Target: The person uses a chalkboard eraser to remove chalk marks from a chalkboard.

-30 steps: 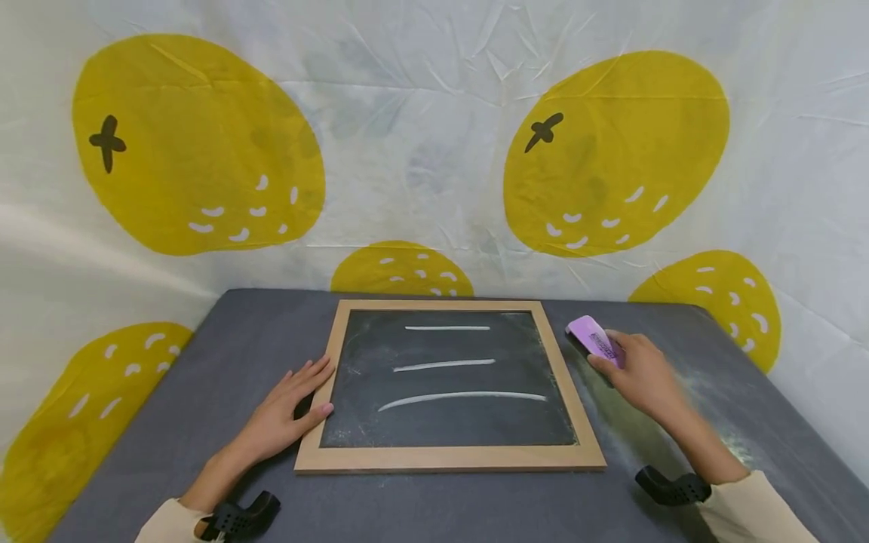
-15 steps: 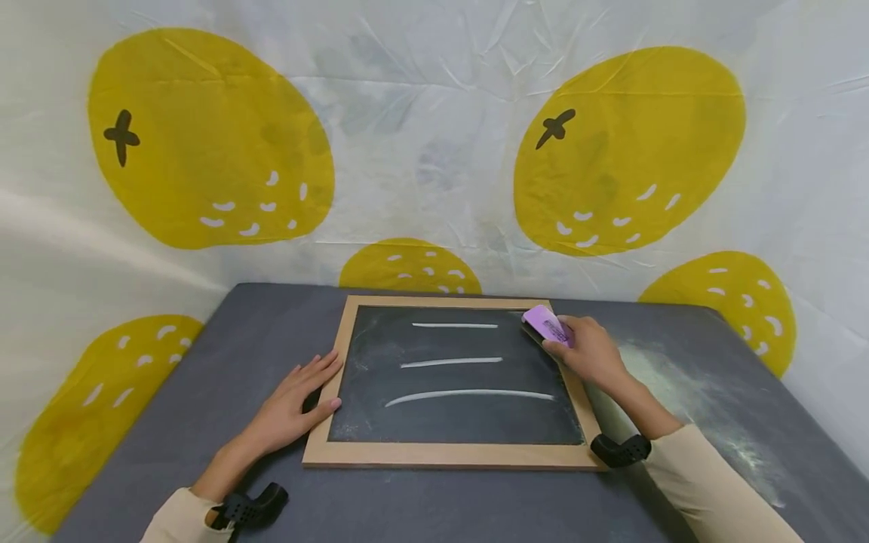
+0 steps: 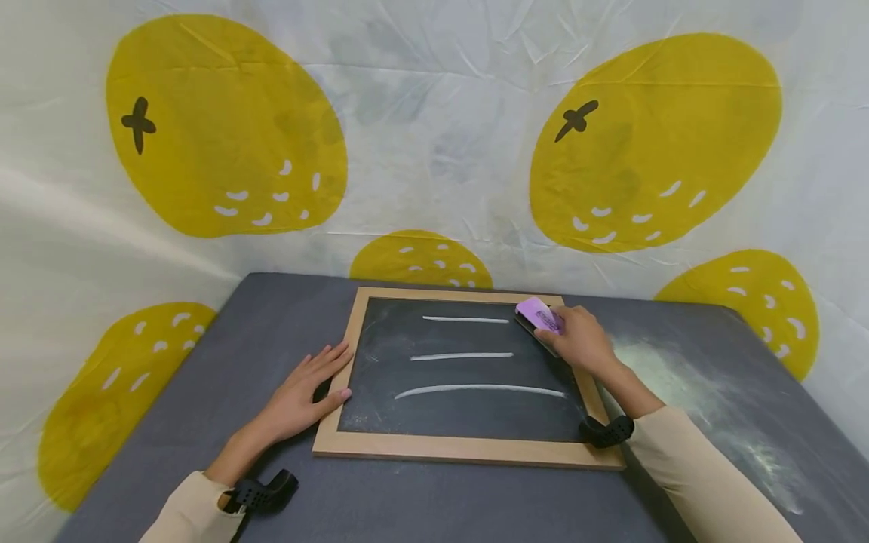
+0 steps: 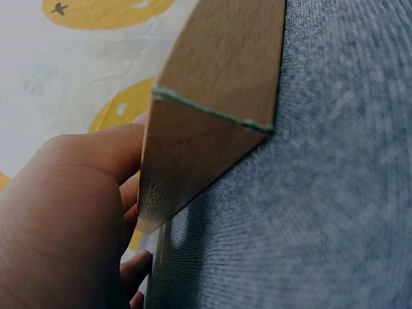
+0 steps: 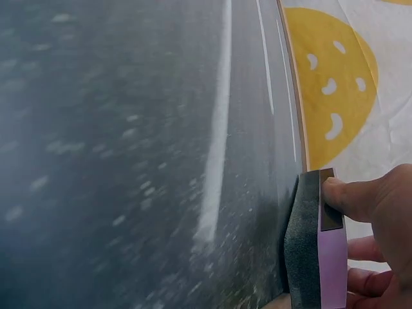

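A small chalkboard (image 3: 462, 418) in a pale wooden frame (image 3: 462, 449) lies flat on the table. Three white chalk lines cross it, the top one (image 3: 465, 320) shortest and the bottom one (image 3: 479, 389) longest and slightly bowed. My right hand (image 3: 582, 343) grips a purple chalkboard eraser (image 3: 536, 312) between thumb and fingers, over the upper right of the board. In the right wrist view, the eraser's dark felt pad (image 5: 301, 241) faces the slate. My left hand (image 3: 297, 398) rests with spread, extended fingers on the frame's left side; the left wrist view shows the frame corner (image 4: 212, 116) beside it.
Chalk dust (image 3: 760, 460) is smeared over the grey table (image 3: 421, 505) right of the board. A white cloth (image 3: 434, 136) with yellow fruit prints hangs behind the table. Black wrist cameras (image 3: 261, 492) sit on both wrists.
My right hand has carried the eraser leftward from beside the board onto its upper right part. The left hand stays on the frame, the chalk lines look the same, and the head view has shifted slightly.
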A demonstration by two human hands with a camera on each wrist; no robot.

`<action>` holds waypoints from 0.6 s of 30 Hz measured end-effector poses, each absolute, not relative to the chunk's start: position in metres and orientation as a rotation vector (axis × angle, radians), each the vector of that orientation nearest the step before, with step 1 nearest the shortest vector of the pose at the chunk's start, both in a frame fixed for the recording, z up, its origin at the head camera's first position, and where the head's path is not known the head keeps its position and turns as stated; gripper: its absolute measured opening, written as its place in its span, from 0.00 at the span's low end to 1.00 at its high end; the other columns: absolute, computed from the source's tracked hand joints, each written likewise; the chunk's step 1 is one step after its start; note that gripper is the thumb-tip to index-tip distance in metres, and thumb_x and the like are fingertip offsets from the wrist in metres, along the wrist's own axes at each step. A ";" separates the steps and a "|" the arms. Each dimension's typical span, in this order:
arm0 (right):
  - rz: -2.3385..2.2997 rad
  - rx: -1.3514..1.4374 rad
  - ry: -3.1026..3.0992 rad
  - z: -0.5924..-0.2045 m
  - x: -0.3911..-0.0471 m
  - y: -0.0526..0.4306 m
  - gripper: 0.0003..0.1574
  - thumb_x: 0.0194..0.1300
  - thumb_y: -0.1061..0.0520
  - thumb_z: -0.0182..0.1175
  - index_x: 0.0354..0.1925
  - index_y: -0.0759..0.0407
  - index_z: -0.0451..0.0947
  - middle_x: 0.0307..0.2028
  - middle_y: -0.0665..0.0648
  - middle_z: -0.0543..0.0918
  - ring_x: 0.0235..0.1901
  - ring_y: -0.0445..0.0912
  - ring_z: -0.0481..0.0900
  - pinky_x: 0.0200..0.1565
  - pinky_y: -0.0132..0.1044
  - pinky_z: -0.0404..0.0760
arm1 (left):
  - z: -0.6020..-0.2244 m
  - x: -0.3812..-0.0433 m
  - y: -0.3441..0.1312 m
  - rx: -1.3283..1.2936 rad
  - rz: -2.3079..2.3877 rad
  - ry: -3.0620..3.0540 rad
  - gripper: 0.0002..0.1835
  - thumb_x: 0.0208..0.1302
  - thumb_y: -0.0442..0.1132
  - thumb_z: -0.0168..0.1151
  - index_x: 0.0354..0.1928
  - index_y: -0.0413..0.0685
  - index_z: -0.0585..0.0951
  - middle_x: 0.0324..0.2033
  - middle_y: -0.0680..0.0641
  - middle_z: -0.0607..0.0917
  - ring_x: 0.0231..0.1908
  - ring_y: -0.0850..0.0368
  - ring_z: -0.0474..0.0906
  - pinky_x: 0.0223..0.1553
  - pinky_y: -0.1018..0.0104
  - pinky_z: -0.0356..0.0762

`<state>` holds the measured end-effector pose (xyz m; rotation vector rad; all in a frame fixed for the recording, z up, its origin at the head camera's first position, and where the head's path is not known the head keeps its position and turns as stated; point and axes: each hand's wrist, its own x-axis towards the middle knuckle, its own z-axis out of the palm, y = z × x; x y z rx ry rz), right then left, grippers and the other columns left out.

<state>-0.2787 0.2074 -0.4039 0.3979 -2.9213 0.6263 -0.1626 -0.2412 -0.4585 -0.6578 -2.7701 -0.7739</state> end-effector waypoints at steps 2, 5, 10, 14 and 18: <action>0.620 0.394 -2.927 -0.405 -0.282 0.206 0.37 0.62 0.48 0.65 0.58 0.74 0.71 0.49 0.74 0.76 0.46 0.64 0.74 0.43 0.58 0.72 | -0.459 -0.163 -0.240 -0.657 -0.769 -2.777 0.36 0.67 0.51 0.59 0.72 0.45 0.62 0.71 0.43 0.59 0.69 0.38 0.52 0.65 0.37 0.43; 0.617 0.379 -2.941 -0.405 -0.286 0.204 0.38 0.61 0.46 0.65 0.58 0.72 0.73 0.46 0.71 0.77 0.42 0.61 0.75 0.38 0.55 0.73 | -0.460 -0.163 -0.238 -0.665 -0.765 -2.779 0.36 0.67 0.51 0.58 0.72 0.45 0.62 0.71 0.42 0.59 0.69 0.38 0.52 0.65 0.37 0.44; 0.659 0.339 -2.952 -0.408 -0.289 0.200 0.38 0.60 0.44 0.65 0.58 0.70 0.74 0.46 0.69 0.79 0.39 0.58 0.75 0.38 0.54 0.73 | -0.461 -0.162 -0.237 -0.673 -0.780 -2.786 0.36 0.67 0.51 0.58 0.72 0.43 0.61 0.71 0.42 0.58 0.69 0.38 0.52 0.65 0.36 0.43; 0.684 0.327 -2.928 -0.410 -0.291 0.196 0.37 0.60 0.44 0.65 0.57 0.70 0.75 0.46 0.68 0.80 0.39 0.58 0.76 0.38 0.54 0.73 | -0.460 -0.164 -0.239 -0.663 -0.787 -2.794 0.36 0.68 0.50 0.58 0.72 0.44 0.61 0.71 0.42 0.57 0.69 0.38 0.51 0.65 0.36 0.42; 0.675 0.343 -2.928 -0.410 -0.293 0.190 0.37 0.60 0.45 0.65 0.58 0.71 0.74 0.48 0.69 0.79 0.39 0.58 0.76 0.39 0.54 0.73 | -0.457 -0.164 -0.241 -0.652 -0.797 -2.807 0.36 0.67 0.51 0.58 0.72 0.44 0.61 0.72 0.41 0.57 0.70 0.38 0.50 0.65 0.36 0.41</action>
